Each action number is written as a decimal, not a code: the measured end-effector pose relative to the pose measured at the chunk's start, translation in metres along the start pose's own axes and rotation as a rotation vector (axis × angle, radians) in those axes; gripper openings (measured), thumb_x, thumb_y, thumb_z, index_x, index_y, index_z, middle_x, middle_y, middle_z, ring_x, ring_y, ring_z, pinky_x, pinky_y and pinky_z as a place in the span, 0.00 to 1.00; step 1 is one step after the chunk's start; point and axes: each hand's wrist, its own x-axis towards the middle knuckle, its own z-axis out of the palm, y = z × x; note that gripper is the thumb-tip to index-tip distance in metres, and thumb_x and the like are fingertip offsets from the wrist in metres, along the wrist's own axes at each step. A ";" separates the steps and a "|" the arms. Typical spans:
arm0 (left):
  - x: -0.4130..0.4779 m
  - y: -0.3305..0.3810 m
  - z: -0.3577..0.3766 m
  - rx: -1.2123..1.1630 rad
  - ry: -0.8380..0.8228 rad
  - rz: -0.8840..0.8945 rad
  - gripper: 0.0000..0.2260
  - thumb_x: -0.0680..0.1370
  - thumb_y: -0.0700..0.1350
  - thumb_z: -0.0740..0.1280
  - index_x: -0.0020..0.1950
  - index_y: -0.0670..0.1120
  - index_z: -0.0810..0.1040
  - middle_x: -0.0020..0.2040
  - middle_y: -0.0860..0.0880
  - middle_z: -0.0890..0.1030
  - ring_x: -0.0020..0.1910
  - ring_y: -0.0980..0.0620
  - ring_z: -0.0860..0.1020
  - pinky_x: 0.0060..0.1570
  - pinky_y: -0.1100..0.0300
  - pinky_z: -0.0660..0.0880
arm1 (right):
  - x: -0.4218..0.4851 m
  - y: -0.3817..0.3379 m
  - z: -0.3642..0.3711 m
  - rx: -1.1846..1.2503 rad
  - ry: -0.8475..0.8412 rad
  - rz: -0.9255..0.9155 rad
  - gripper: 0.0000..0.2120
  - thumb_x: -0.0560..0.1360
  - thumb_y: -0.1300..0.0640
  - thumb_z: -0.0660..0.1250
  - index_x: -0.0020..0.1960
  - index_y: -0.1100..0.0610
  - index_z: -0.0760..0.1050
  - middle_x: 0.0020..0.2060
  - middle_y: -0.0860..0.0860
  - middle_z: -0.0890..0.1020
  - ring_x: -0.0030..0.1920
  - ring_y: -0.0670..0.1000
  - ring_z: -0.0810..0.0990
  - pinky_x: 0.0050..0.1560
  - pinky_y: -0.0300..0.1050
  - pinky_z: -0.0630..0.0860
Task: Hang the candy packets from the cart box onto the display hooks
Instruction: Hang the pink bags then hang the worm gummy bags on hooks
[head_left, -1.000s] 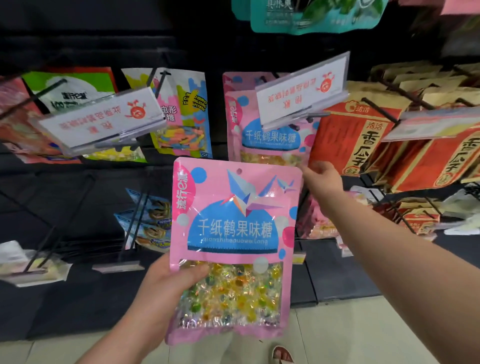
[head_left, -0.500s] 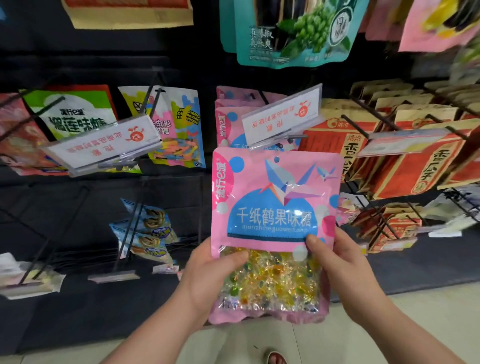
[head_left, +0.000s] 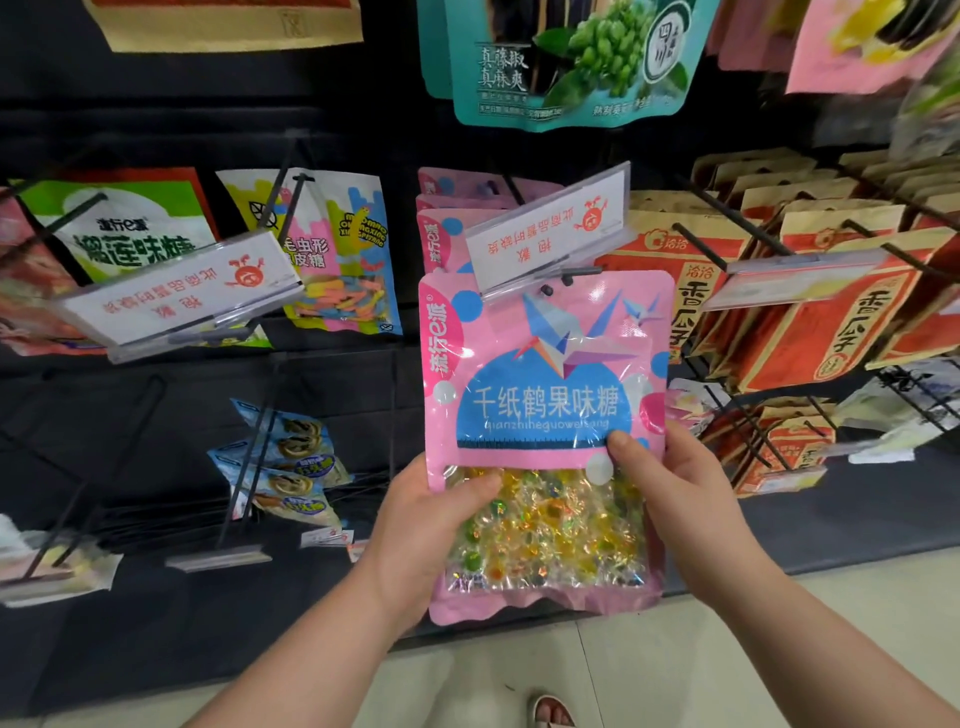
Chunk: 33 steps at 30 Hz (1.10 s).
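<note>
Your left grip (head_left: 415, 525) and right grip (head_left: 675, 499) hold the pink candy packet (head_left: 545, 364) at the hook tips (head_left: 568, 279); next, slide it on.

- My left hand (head_left: 421, 535) grips the candy packet (head_left: 545, 364) low on its left edge. The thumb lies across the front, and the other fingers are hidden behind.
- My right hand (head_left: 680, 499) grips the right edge, a bit higher up. Its thumb presses on the front too.
- My left arm (head_left: 291, 675) and right arm (head_left: 810, 649) are bare. They reach up and in from the bottom, with nearly straight wrists.
</note>
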 end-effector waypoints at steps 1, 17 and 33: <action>0.001 0.001 0.000 0.002 0.005 -0.002 0.17 0.67 0.41 0.71 0.56 0.43 0.80 0.50 0.41 0.85 0.53 0.40 0.82 0.56 0.42 0.77 | 0.002 0.000 0.000 0.001 -0.001 0.007 0.05 0.76 0.59 0.66 0.50 0.54 0.79 0.46 0.54 0.86 0.46 0.54 0.83 0.50 0.55 0.80; 0.108 0.025 0.008 0.443 0.267 0.086 0.15 0.74 0.41 0.71 0.58 0.46 0.72 0.52 0.49 0.77 0.53 0.50 0.77 0.48 0.58 0.71 | 0.120 -0.005 0.027 -0.411 0.100 0.012 0.12 0.75 0.51 0.68 0.42 0.59 0.72 0.35 0.52 0.74 0.40 0.53 0.73 0.42 0.51 0.73; 0.138 0.037 -0.004 0.855 0.336 0.049 0.37 0.72 0.51 0.72 0.75 0.43 0.58 0.67 0.41 0.71 0.64 0.39 0.72 0.59 0.48 0.73 | 0.134 -0.021 0.036 -0.983 0.047 0.046 0.25 0.78 0.43 0.61 0.66 0.60 0.64 0.60 0.59 0.74 0.59 0.62 0.76 0.57 0.54 0.74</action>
